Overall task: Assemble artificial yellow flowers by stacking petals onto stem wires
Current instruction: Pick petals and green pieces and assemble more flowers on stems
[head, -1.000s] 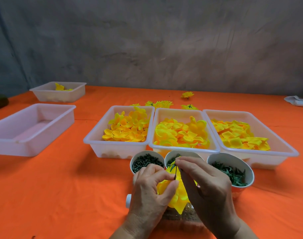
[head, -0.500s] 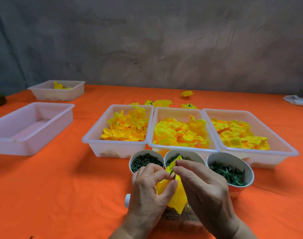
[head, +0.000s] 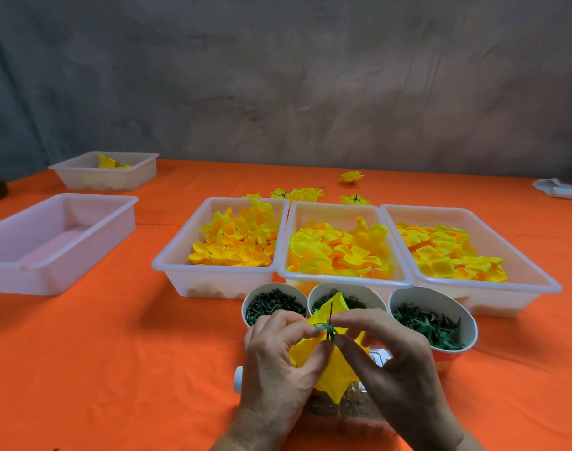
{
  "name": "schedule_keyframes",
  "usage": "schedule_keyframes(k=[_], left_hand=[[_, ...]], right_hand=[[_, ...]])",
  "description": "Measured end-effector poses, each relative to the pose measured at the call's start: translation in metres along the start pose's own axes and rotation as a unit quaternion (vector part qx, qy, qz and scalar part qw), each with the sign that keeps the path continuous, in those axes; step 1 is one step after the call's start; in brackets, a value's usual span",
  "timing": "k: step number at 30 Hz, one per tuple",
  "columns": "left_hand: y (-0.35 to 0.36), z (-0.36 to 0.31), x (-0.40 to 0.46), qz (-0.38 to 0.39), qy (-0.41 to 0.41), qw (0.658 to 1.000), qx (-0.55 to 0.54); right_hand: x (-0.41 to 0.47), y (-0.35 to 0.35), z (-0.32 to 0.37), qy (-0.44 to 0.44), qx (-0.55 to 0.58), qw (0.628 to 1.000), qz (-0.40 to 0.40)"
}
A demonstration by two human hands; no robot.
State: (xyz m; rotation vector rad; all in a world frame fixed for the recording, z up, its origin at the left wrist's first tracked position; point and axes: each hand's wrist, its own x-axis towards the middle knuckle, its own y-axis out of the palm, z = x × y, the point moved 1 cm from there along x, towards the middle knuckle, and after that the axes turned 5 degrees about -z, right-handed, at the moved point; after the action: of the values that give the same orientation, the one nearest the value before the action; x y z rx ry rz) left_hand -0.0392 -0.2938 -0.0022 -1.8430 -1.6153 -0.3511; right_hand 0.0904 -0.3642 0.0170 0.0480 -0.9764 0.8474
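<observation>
Where both hands meet: flower on the wire

While the left hand (head: 278,362) pinches the yellow petals (head: 335,369) from the left, the right hand (head: 385,359) pinches the green calyx (head: 325,327) on the stem wire (head: 330,312), which pokes upward. Flower held above the table (head: 115,369), just before three cups (head: 274,307) of green parts. Behind them, three petal trays (head: 219,278) side by side.
</observation>
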Motion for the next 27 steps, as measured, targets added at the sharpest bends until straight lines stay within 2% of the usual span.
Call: schedule_keyframes(k=[8,21,27], left_hand=[[-0.001,-0.003,-0.001,-0.002,-0.005,1.000,0.006],[-0.002,0.003,-0.006,-0.015,-0.030,0.999,-0.017],[-0.008,0.004,-0.008,0.001,-0.043,0.999,-0.022]], right_hand=[[0.008,-0.001,0.014,0.106,0.036,0.993,0.023],[0.024,-0.005,0.021,0.180,-0.091,0.971,0.129],[0.030,-0.003,0.024,0.167,-0.131,0.964,0.158]])
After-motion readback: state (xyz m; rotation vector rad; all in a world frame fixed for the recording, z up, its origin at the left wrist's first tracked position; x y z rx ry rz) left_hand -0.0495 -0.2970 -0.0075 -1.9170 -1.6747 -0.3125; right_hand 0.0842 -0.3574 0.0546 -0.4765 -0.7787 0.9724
